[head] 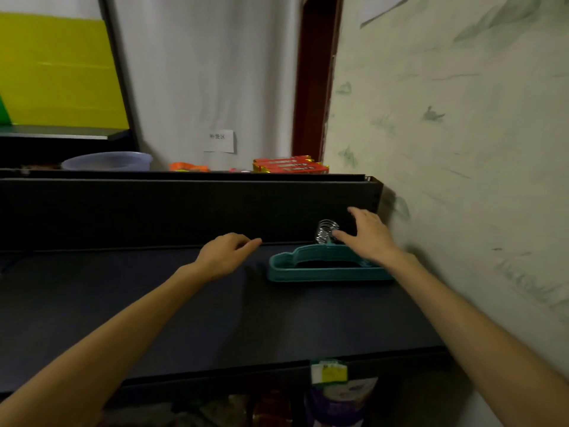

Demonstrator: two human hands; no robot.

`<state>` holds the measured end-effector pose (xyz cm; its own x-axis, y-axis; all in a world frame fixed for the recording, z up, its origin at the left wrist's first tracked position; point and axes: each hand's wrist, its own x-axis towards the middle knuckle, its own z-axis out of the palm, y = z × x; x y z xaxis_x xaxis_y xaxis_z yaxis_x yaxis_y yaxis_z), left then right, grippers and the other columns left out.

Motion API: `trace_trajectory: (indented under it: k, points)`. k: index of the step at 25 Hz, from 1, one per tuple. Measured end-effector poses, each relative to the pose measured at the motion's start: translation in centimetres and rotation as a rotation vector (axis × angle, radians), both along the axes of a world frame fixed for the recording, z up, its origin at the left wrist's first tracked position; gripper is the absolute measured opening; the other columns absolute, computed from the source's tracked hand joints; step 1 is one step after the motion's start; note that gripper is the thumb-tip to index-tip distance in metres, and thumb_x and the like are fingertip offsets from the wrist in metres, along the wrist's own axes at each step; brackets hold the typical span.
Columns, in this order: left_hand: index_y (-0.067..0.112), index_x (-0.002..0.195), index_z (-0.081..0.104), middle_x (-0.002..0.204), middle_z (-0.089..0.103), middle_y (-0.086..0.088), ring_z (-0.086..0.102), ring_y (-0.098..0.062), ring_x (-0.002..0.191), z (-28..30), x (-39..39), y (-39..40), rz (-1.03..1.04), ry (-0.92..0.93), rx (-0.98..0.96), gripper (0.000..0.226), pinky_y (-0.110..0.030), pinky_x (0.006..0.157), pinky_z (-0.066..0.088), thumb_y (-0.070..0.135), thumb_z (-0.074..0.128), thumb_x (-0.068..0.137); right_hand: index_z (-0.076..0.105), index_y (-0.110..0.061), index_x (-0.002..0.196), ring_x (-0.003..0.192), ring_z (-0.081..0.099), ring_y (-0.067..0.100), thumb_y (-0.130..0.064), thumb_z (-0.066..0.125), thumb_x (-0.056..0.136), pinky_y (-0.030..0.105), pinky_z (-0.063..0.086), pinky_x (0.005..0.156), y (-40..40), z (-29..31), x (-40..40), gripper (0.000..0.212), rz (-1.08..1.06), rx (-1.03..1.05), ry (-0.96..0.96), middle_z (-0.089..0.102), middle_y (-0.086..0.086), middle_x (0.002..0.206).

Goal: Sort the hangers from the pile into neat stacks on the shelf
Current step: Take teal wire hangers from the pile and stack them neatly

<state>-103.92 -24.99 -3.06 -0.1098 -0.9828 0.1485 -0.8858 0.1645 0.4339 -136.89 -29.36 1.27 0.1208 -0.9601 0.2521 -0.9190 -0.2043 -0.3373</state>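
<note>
1. The teal plastic hangers (326, 266), a neat flat stack with their silver metal hooks (327, 231) bunched together and pointing to the back panel, lie on the dark shelf (184, 303) at its right end, near the pale marbled wall (462, 118).
2. My right hand (368, 235) is over the right half of that stack, fingers spread and fairly straight, the grip open. The thumb is just beside the hooks; I cannot tell whether the palm touches the hangers.
3. My left hand (226, 252) is over the shelf to the left of the stack, apart from it, fingers loosely curled with the forefinger stretched to the right. Its grip holds nothing.
4. Above the black back panel (184, 211), on a higher level, stand a bluish translucent plastic basin (107, 161), an orange packet (187, 167) and stacked red boxes (289, 165).
5. A white paper label (219, 141) hangs on the white wall behind.
</note>
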Motion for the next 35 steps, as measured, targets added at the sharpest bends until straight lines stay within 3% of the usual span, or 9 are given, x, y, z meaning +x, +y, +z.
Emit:
trace_trajectory:
  k: [3, 7, 12, 18, 23, 28, 31, 35]
  points:
    - [0.021, 0.144, 0.053, 0.155, 0.044, -0.006, 0.045, -0.026, 0.139, -1.9, 9.1, 5.7, 0.082, -0.376, -0.234, 0.069, -0.048, 0.118, 0.032, 0.068, 0.026, 0.100, 0.031, -0.011, 0.153, 0.149, 0.023, 0.030, -0.051, 0.058, 0.095, 0.048, 0.027, 0.119, 4.7, -3.2, 10.5, 0.075, 0.078, -0.271, -0.036, 0.036, 0.010, 0.156]
    - [0.019, 0.148, 0.047, 0.161, 0.034, -0.010, 0.034, -0.030, 0.146, -2.9, 25.3, 15.7, 0.251, -0.542, -0.203, 0.077, -0.053, 0.123, 0.021, 0.068, 0.016, 0.099, 0.027, -0.011, 0.154, 0.152, 0.014, 0.030, -0.052, 0.054, 0.096, 0.048, 0.018, 0.122, 10.6, -7.3, 28.9, 0.076, 0.229, -0.305, -0.089, 0.029, 0.011, 0.160]
    - [0.017, 0.149, 0.043, 0.163, 0.027, -0.013, 0.026, -0.032, 0.150, -3.4, 44.7, 28.1, 0.605, -0.403, -0.117, 0.069, -0.049, 0.122, 0.020, 0.064, 0.028, 0.101, 0.025, -0.012, 0.155, 0.153, 0.011, 0.028, -0.051, 0.055, 0.095, 0.046, 0.016, 0.123, 17.7, -8.1, 51.3, 0.078, 0.438, -0.226, -0.052, 0.026, 0.009, 0.161]
    - [0.017, 0.151, 0.040, 0.165, 0.024, -0.011, 0.031, -0.032, 0.148, -2.5, 59.0, 32.8, 0.735, -0.253, -0.022, 0.069, -0.049, 0.117, 0.030, 0.063, 0.035, 0.101, 0.028, -0.013, 0.154, 0.147, 0.025, 0.030, -0.055, 0.055, 0.094, 0.045, 0.026, 0.119, 21.5, -6.0, 69.3, 0.078, 0.588, -0.036, 0.012, 0.037, 0.008, 0.156]
    - [0.022, 0.146, 0.046, 0.165, 0.024, -0.008, 0.031, -0.030, 0.148, -2.8, 64.6, 28.3, 0.585, -0.311, -0.086, 0.058, -0.048, 0.119, 0.029, 0.058, 0.043, 0.100, 0.034, -0.011, 0.150, 0.136, 0.042, 0.034, -0.051, 0.061, 0.091, 0.048, 0.038, 0.111, 17.6, -6.3, 76.5, 0.076, 0.447, 0.086, 0.076, 0.046, 0.013, 0.147]
    - [0.026, 0.147, 0.046, 0.165, 0.024, -0.005, 0.026, -0.027, 0.151, -2.2, 68.5, 22.0, 0.298, -0.307, -0.172, 0.050, -0.047, 0.122, 0.023, 0.045, 0.051, 0.101, 0.066, -0.017, 0.113, 0.098, 0.065, 0.024, -0.033, 0.066, 0.090, 0.037, 0.054, 0.079, 13.6, -7.0, 79.9, 0.028, 0.376, 0.110, 0.064, 0.065, 0.004, 0.115]
    - [0.025, 0.147, 0.046, 0.164, 0.027, -0.004, 0.029, -0.025, 0.150, -1.9, 70.3, 18.8, 0.155, -0.309, -0.213, 0.049, -0.045, 0.121, 0.024, 0.039, 0.053, 0.101, 0.071, -0.021, 0.117, 0.098, 0.068, 0.021, -0.029, 0.066, 0.091, 0.035, 0.056, 0.079, 13.3, -6.6, 80.5, 0.028, 0.323, 0.123, 0.028, 0.071, 0.001, 0.111]
    - [0.021, 0.148, 0.045, 0.157, 0.038, -0.002, 0.042, -0.025, 0.140, -1.2, 70.9, 14.2, -0.017, -0.272, -0.136, 0.048, -0.044, 0.113, 0.038, 0.028, 0.050, 0.101, 0.068, -0.025, 0.121, 0.104, 0.068, 0.022, -0.031, 0.062, 0.092, 0.038, 0.056, 0.085, 13.8, -6.8, 80.2, 0.030, 0.250, 0.132, -0.062, 0.071, 0.001, 0.114]
